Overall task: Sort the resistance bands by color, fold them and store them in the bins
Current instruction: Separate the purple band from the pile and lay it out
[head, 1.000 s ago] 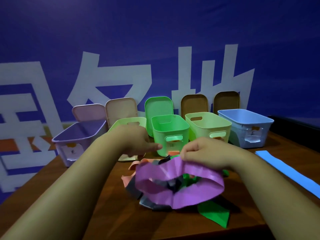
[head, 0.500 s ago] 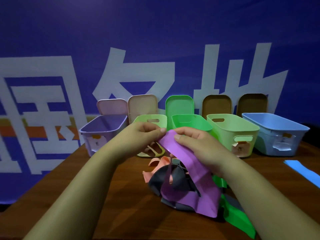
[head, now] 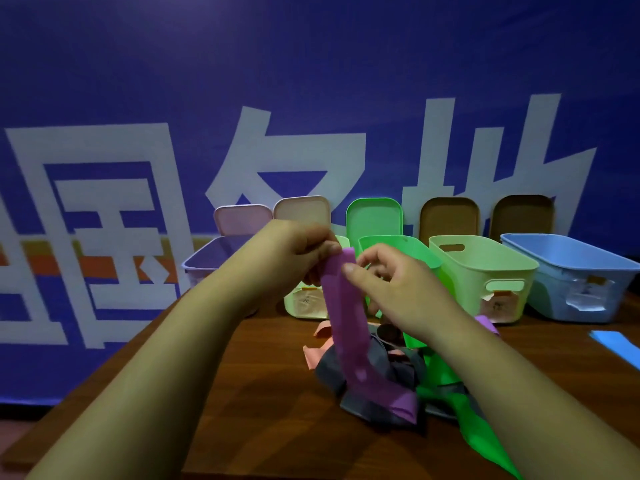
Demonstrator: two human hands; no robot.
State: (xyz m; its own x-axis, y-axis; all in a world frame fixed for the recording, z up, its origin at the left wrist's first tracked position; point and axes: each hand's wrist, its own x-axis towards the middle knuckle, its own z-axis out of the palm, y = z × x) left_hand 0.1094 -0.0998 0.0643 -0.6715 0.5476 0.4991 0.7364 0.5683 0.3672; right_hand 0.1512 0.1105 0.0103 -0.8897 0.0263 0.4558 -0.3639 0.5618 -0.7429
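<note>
Bench [head: 242, 410] carries bins [head: 481, 268] at 12 o'clock from the pile [head: 391, 386]. Left hand [head: 298, 251] and right hand [head: 391, 282] pinch the purple band [head: 346, 323] at its top, likely so it hangs straight for folding.

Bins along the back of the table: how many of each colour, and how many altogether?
Purple bin: 1
Pale green bins: 2
Bright green bin: 1
Blue bin: 1
Total: 5
</note>
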